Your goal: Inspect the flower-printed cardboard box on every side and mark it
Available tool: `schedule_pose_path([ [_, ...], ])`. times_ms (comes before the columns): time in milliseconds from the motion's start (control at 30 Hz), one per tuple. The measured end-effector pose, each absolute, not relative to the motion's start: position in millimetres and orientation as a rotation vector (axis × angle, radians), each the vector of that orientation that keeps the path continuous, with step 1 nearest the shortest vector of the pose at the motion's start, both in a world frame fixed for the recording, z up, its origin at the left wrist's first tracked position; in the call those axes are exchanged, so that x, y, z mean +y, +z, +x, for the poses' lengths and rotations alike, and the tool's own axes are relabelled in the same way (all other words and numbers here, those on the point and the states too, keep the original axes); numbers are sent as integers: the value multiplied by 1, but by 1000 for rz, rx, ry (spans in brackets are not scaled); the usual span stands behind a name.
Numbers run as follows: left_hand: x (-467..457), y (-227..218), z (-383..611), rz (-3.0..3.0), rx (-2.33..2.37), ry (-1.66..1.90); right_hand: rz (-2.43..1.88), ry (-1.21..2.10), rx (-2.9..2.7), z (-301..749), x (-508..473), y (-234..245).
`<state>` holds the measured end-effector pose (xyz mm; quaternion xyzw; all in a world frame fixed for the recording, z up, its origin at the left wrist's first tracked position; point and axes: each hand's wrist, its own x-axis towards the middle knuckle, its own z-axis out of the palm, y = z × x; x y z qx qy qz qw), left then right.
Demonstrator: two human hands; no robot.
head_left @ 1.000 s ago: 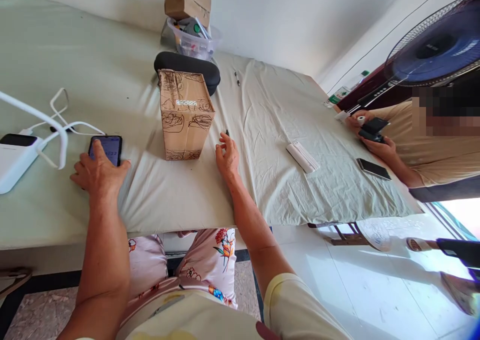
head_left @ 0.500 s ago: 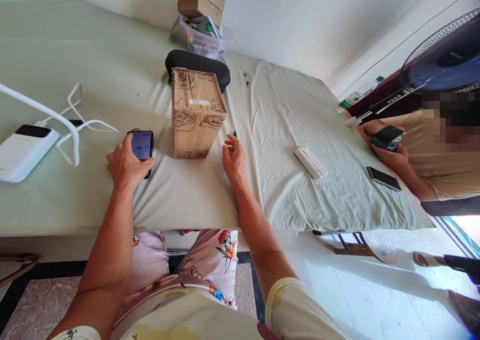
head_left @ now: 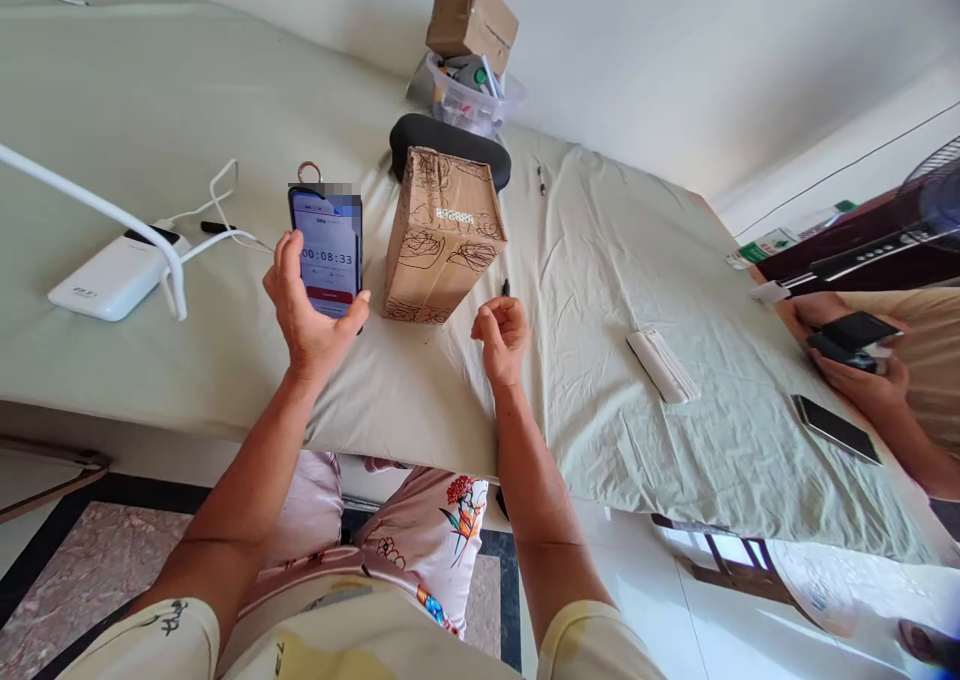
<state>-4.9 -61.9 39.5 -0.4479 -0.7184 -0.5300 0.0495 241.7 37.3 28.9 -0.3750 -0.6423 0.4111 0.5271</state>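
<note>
The left hand [head_left: 307, 305] holds one phone [head_left: 327, 250] upright, while the right hand [head_left: 501, 340] is half-curled and empty, beside one pen [head_left: 505, 288], near the desk's [head_left: 390, 410] front edge, with one cardboard box [head_left: 442, 235] standing between the hands

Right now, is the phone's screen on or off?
On: the phone in the left hand is lit and shows a timer reading 00:08:33.

left hand [head_left: 307, 305]: holds up smartphone [head_left: 327, 250], reads 00:08:33 | right hand [head_left: 501, 338]: curled, near cardboard box [head_left: 442, 235]
</note>
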Motion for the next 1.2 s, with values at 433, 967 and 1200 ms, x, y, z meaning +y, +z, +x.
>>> schedule_pose_path([
  [433,-52,11,33,-1635,-1697,-1698,-454,1793,-2010,205,2,7],
  [967,-50,-4,33,-1895,-1502,-1921,-619,1713,-1828,214,9,16],
  [1200,-55,8,36,-1987,-1113,-2003,-581,1799,-1807,224,15,22],
])
